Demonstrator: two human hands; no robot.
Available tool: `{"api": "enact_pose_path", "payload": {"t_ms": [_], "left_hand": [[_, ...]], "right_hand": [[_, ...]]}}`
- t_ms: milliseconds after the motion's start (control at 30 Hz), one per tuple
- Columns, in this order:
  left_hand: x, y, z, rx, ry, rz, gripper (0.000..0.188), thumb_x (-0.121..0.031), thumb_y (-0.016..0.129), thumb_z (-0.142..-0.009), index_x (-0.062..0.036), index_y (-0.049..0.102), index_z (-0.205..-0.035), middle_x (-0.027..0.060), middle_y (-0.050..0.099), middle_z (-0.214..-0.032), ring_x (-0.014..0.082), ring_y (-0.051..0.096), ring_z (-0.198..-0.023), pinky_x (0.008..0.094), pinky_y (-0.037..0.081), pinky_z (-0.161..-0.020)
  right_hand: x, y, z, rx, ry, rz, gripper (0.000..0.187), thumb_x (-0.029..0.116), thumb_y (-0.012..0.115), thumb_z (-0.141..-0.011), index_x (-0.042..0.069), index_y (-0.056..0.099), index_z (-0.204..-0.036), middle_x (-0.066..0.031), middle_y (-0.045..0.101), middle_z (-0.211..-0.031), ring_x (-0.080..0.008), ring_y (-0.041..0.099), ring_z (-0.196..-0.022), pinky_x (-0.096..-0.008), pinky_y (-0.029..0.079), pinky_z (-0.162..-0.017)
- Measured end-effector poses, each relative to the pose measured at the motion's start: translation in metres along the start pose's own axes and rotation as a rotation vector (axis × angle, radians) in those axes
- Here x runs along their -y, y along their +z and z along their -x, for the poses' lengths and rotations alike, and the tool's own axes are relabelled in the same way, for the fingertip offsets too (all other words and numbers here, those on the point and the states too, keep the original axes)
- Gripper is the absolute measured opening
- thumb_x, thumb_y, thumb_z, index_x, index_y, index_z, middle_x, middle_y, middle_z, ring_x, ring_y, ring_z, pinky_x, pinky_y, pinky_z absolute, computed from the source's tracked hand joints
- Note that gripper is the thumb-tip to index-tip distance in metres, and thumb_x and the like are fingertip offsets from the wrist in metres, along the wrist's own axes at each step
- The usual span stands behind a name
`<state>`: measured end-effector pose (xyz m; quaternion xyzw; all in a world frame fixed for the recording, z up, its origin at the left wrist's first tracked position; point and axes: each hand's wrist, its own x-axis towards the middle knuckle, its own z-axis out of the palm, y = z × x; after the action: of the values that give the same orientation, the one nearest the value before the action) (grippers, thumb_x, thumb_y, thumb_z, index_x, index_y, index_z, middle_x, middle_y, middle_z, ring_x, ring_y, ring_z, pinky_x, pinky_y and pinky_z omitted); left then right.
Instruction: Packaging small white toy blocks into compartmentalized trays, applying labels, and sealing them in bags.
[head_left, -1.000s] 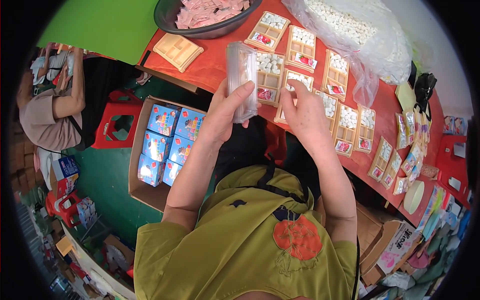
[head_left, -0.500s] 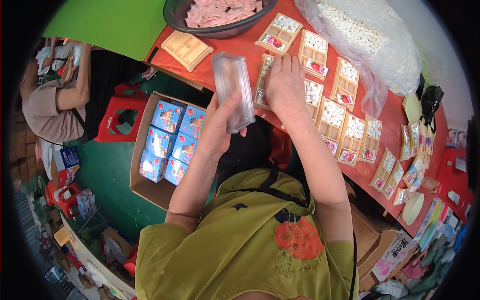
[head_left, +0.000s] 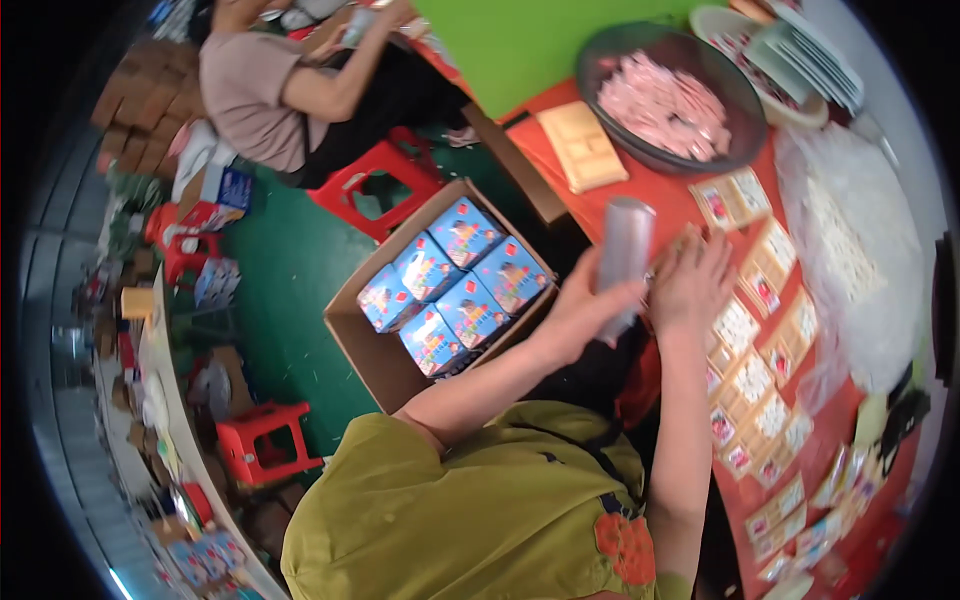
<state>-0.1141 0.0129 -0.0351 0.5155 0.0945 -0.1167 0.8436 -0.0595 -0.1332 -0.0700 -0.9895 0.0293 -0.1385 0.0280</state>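
Observation:
My left hand (head_left: 585, 310) is closed round a long clear plastic box (head_left: 626, 250), held upright-ish at the table's near edge. My right hand (head_left: 692, 285) lies beside it, fingers stretched out and a little blurred, over a light wooden-coloured divided tray (head_left: 664, 252) that it mostly covers. Right of that hand, several similar trays (head_left: 752, 378) stand in rows, with white pieces in some compartments and small red-and-white packets in others. Another divided tray (head_left: 583, 148), with nothing visible in it, lies near the table's far left corner.
A dark basin (head_left: 600, 85) of pink packets stands at the back, beside a pale bowl (head_left: 705, 25). A clear bag (head_left: 895, 290) of white pieces lies at the right. An open carton (head_left: 372, 368) of blue boxes is on my left. Behind it are a red stool (head_left: 345, 195) and a seated person (head_left: 255, 100).
The view has swung left, so the table and trays now appear farther right. My left hand still holds the clear box, now closer to my right hand, which remains over the tray.

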Motion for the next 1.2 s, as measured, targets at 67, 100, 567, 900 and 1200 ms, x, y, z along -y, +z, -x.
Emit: {"api": "enact_pose_path", "payload": {"t_ms": [67,100,567,900,1200], "left_hand": [[-0.007,0.002,0.005,0.087,-0.129,0.031,0.076,-0.038,0.073,-0.085,-0.0019,0.035,-0.14,0.0089,0.061,-0.104,0.0142,0.065,-0.08,0.0259,0.046,-0.04],[-0.009,0.001,0.005,0.097,-0.161,-0.004,0.079,-0.041,0.073,-0.085,-0.0018,0.033,-0.141,0.0094,0.061,-0.106,0.0142,0.065,-0.08,0.0253,0.045,-0.039],[-0.027,-0.003,0.011,0.094,-0.061,0.095,0.077,-0.06,0.06,-0.089,-0.0046,0.034,-0.137,0.0065,0.059,-0.1,0.0122,0.065,-0.075,0.0249,0.049,-0.043],[-0.008,0.032,0.034,0.31,0.092,-0.019,0.081,-0.055,0.05,-0.098,-0.0043,0.019,-0.153,0.0104,0.047,-0.134,0.0159,0.047,-0.122,0.0288,0.043,-0.098],[0.005,0.043,0.047,0.491,0.184,-0.264,0.098,-0.062,0.048,-0.096,0.0041,0.004,-0.153,0.0217,0.033,-0.147,0.0261,0.031,-0.14,0.0353,0.026,-0.114]], "right_hand": [[0.006,-0.011,0.001,-0.091,-0.056,-0.027,0.047,0.029,0.048,-0.098,0.002,0.052,-0.136,-0.0216,0.046,-0.14,-0.0377,0.041,-0.134,-0.0527,0.029,-0.111],[0.006,-0.009,0.001,-0.102,-0.078,-0.041,0.047,0.029,0.048,-0.098,0.002,0.052,-0.136,-0.0216,0.046,-0.14,-0.0377,0.041,-0.134,-0.0527,0.029,-0.111],[-0.004,-0.014,-0.003,-0.251,-0.25,-0.471,0.018,0.008,0.055,-0.093,-0.004,0.063,-0.104,-0.0207,0.056,-0.117,-0.0373,0.052,-0.113,-0.0472,0.044,-0.095],[-0.029,-0.11,0.064,0.551,-0.051,-1.6,0.008,-0.001,0.064,-0.089,-0.001,0.066,-0.096,-0.0045,0.06,-0.098,-0.0145,0.06,-0.088,-0.0266,0.049,-0.079],[-0.064,-0.096,0.089,0.566,0.128,-1.816,0.008,-0.001,0.07,-0.082,-0.003,0.071,-0.09,-0.0053,0.063,-0.093,-0.016,0.058,-0.09,-0.0285,0.046,-0.083]]}}
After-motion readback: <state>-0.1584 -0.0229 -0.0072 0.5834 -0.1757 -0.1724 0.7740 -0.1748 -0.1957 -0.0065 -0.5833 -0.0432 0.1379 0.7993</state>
